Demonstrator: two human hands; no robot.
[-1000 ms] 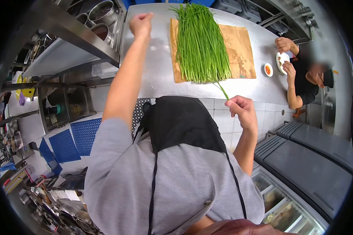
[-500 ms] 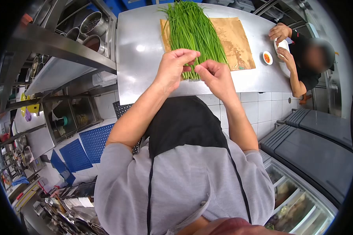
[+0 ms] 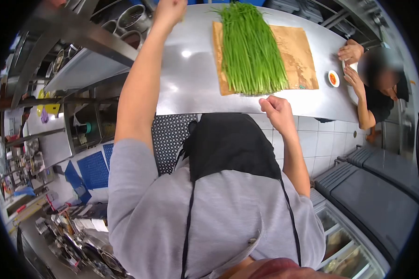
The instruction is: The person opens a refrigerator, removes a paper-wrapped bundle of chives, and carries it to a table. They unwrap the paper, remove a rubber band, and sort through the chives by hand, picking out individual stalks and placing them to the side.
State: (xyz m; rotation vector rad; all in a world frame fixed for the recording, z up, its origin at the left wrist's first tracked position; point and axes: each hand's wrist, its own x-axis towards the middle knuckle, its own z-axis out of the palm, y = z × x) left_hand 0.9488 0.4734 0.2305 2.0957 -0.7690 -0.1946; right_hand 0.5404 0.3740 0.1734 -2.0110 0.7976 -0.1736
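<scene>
A large bundle of long green garlic chives (image 3: 251, 51) lies on a sheet of brown paper (image 3: 297, 51), cut ends toward me. My left hand (image 3: 171, 13) is stretched out over the far left of the steel table (image 3: 186, 83), fingers curled closed; what they pinch, if anything, is hidden. Just off the table's front edge, below the chives' cut ends, my right hand (image 3: 278, 113) is curled closed with thumb against forefinger. I cannot make out anything in it. Neither hand touches the chives.
Across the right end of the table a person (image 3: 375, 109) holds a white bowl, with a small dish of orange-red sauce (image 3: 333, 78) nearby. Metal pots (image 3: 133, 18) stand on a shelf at left. Grey-lidded chests (image 3: 381, 186) are at right.
My hands have parted from in front of the chives: the left has swung far up and left, the right has drawn back toward me. The chives' cut ends now show fully.
</scene>
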